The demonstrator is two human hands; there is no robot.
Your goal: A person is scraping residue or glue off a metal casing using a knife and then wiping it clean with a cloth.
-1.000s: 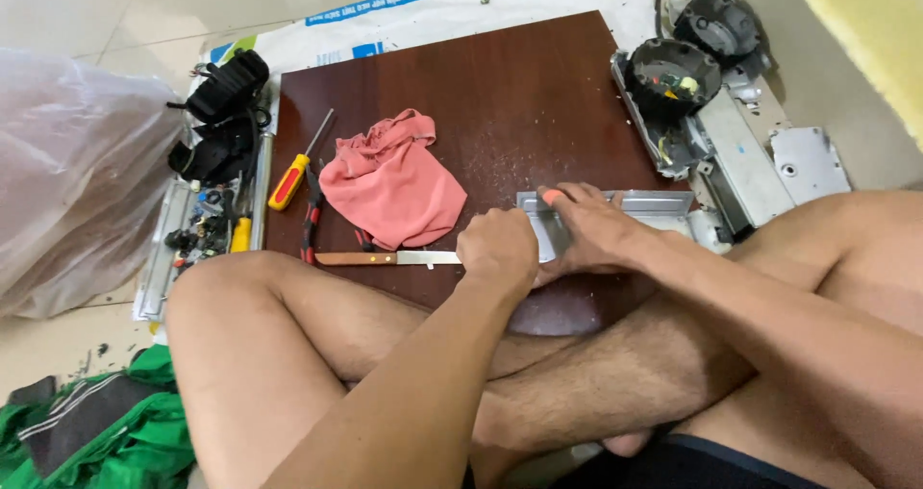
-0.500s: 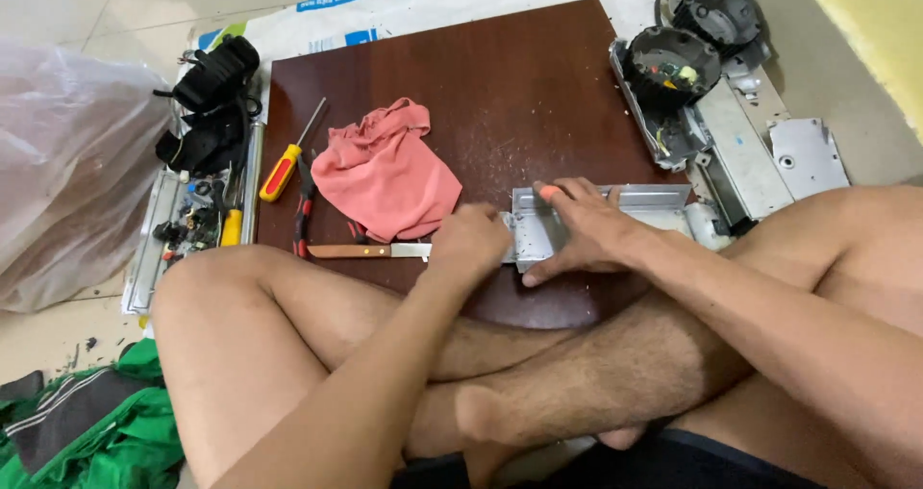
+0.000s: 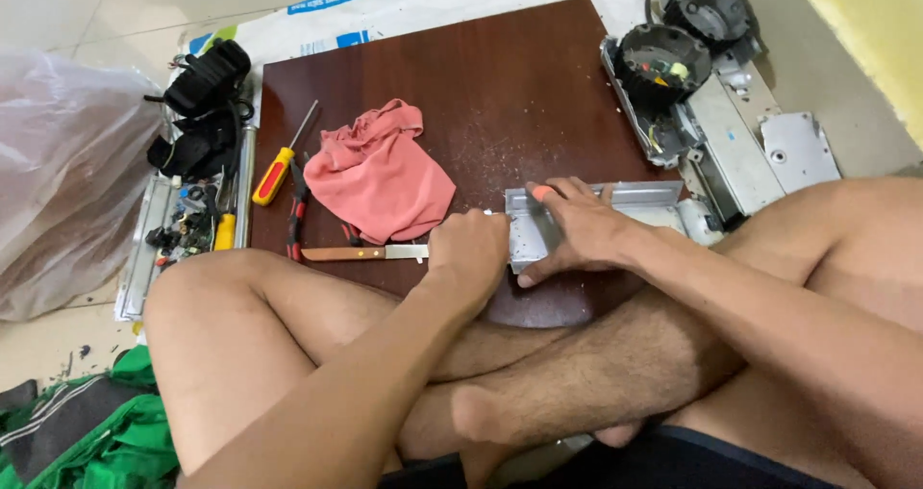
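A grey metal bracket (image 3: 630, 197) lies at the near edge of a dark brown wooden board (image 3: 500, 85). My right hand (image 3: 577, 227) lies spread over the bracket's left part, fingers on top and thumb at its near edge, holding it down. My left hand (image 3: 469, 249) is clenched in a fist against the bracket's left end. Nothing shows inside the fist. A knife with a wooden handle (image 3: 361, 252) lies just left of that fist, its blade tip reaching the knuckles. My crossed bare legs hide the board's near edge.
A pink cloth (image 3: 380, 174) lies on the board. A red-and-yellow screwdriver (image 3: 274, 170) and red-handled pliers (image 3: 296, 215) lie at its left edge. Black parts (image 3: 202, 104) and a plastic bag (image 3: 67, 191) sit left. Black housings (image 3: 663, 66) and metal plates (image 3: 798, 152) sit right. Green cloth (image 3: 106, 441) lies near left.
My view has shifted a little. My left fist has edged slightly along the bracket's left end. The right hand stays pressed on the bracket.
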